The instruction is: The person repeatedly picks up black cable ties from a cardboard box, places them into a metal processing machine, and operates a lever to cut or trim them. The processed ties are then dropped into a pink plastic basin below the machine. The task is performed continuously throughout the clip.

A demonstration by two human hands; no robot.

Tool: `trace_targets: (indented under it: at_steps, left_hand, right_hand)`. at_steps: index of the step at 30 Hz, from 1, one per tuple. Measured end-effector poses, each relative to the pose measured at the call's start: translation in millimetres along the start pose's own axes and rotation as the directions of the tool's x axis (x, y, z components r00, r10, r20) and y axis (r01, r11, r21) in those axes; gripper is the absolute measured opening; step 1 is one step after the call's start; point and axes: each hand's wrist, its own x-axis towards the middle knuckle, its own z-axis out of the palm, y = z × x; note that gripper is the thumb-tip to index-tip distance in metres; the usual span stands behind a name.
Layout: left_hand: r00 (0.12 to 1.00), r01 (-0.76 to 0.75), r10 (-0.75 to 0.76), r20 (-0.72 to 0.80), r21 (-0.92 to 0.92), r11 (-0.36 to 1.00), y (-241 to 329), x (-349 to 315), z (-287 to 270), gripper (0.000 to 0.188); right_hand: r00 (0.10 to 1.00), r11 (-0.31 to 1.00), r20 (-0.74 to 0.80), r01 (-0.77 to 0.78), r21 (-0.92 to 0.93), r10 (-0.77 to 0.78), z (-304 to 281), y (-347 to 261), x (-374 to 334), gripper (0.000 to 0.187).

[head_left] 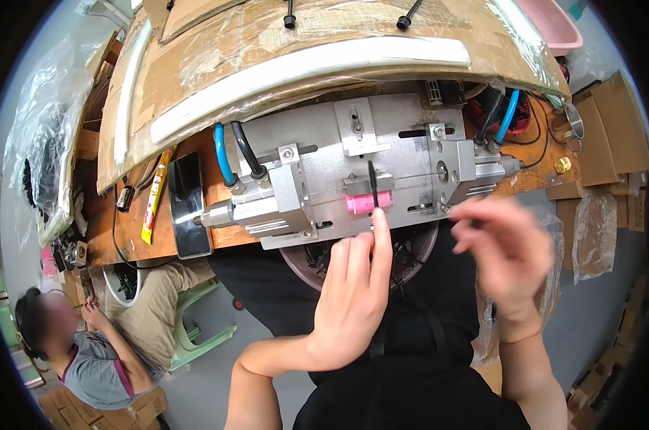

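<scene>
My left hand [354, 290] reaches up to the metal fixture, its index finger stretched out and the other fingers bent. At that fingertip is the lower end of a thin black rod [373, 185], pinched there; the thumb is hidden. The rod crosses over a pink cylindrical piece [364, 203] in the middle of the grey metal plate [403, 161]. To the right, my right hand [507, 251] is raised off the plate's near right corner, smeared by motion, with its fingers partly curled. Whether it holds anything does not show.
Metal cylinders with blue and black hoses flank the plate: a left one [278, 197] and a right one [468, 168]. A phone [187, 204] lies on the wooden bench. Beneath the edge stands a tub [313, 266] of black parts. Another person [98, 358] sits at lower left.
</scene>
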Motion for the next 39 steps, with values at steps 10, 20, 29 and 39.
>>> trace_targets:
  at_steps: [10,20,29,39]
  left_hand:
    - [0.957,-0.167,-0.021,-0.290,-0.609,0.775,6,-21,-26,0.063]
    - [0.936,-0.234,-0.079,-0.342,-0.775,0.587,5,-27,-25,0.062]
    - [0.968,-0.147,-0.129,-0.216,-0.902,0.405,13,-35,-19,0.063]
    - [0.949,-0.187,-0.178,-0.262,-0.917,0.352,18,-42,-10,0.066]
  right_hand:
    - [0.972,0.957,0.164,0.199,-0.210,-0.166,72,38,-16,0.067]
    - [0.982,0.950,0.164,0.134,-0.281,-0.090,54,13,-3,0.056]
    - [0.915,0.611,0.390,-0.366,0.701,0.101,34,-19,15,0.015]
    - [0.880,0.343,0.422,-0.474,0.811,0.219,39,-21,7,0.006]
